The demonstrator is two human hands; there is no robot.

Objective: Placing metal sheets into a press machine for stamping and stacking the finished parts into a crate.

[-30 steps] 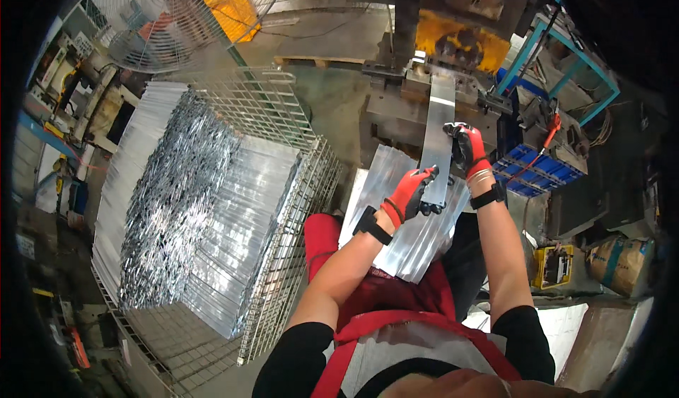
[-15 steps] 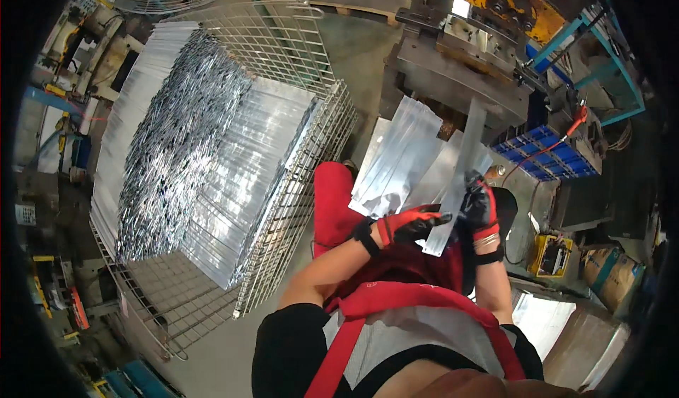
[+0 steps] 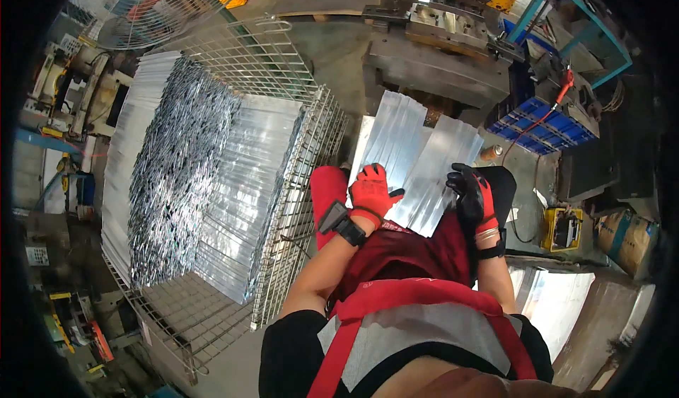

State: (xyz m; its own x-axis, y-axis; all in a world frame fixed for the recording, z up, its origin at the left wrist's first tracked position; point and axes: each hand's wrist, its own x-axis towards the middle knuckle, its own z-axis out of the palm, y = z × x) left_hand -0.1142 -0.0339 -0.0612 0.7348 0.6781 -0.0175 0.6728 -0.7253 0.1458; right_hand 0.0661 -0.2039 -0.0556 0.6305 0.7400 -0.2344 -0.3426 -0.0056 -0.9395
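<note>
Two stacks of flat, shiny metal strips lie side by side in front of my lap. My left hand (image 3: 374,191), in a red and black glove, rests on the near end of the left stack (image 3: 393,129). Its thumb is spread away from the bent fingers, and no strip is lifted in it. Beside the right edge of the right stack (image 3: 443,164) is my right hand (image 3: 475,198), gloved alike, its fingers loosely bent and apart with nothing between them. The left fingertips are partly hidden against the strips.
At the left stands a wire mesh cage (image 3: 300,207) filled with metal strips (image 3: 191,157). A heavy machine (image 3: 438,69) is ahead, beyond the stacks. Blue crates (image 3: 541,133), a small can (image 3: 491,153) and a yellow box (image 3: 564,229) are on the right. A fan (image 3: 141,9) stands far left.
The single strip held between both hands is no longer in them; a strip tops the right stack. My left hand has moved left and forward onto the left stack. My right hand has loosened.
</note>
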